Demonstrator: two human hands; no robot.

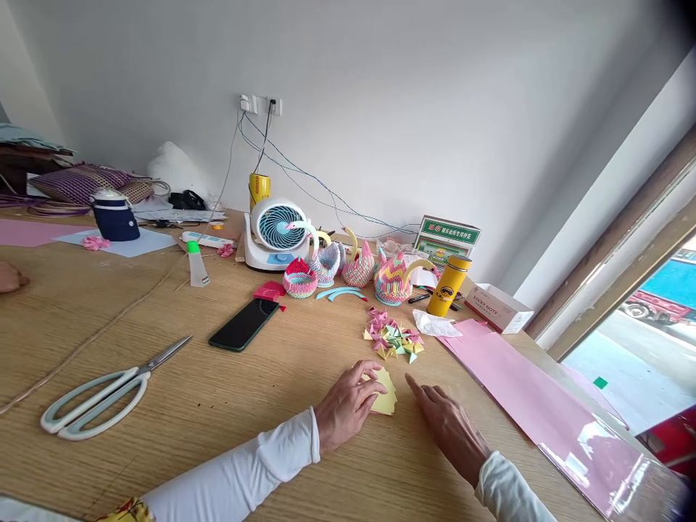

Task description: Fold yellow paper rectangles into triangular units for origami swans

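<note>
My left hand (351, 402) is curled over the left side of a small fanned stack of yellow paper slips (386, 395), its fingertips on the upper sheets. To the right of the stack, my right hand (451, 428) lies low over the tabletop with its index finger stretched out and nothing visible in it. Just beyond both hands is a loose pile of folded paper triangles (396, 338) in pink, yellow and green. Behind the pile stand paper swans (394, 279) built from such folded pieces, beside a small red and pink paper basket (299, 280).
Scissors (122, 391) and a phone (244, 324) lie left on the wooden table. A fan (277, 235), glue bottle (196, 265), yellow flask (449, 286) and sticky note box (497, 307) stand around. Pink sheets (522, 391) line the right edge. Another person's hand (11, 278) rests far left.
</note>
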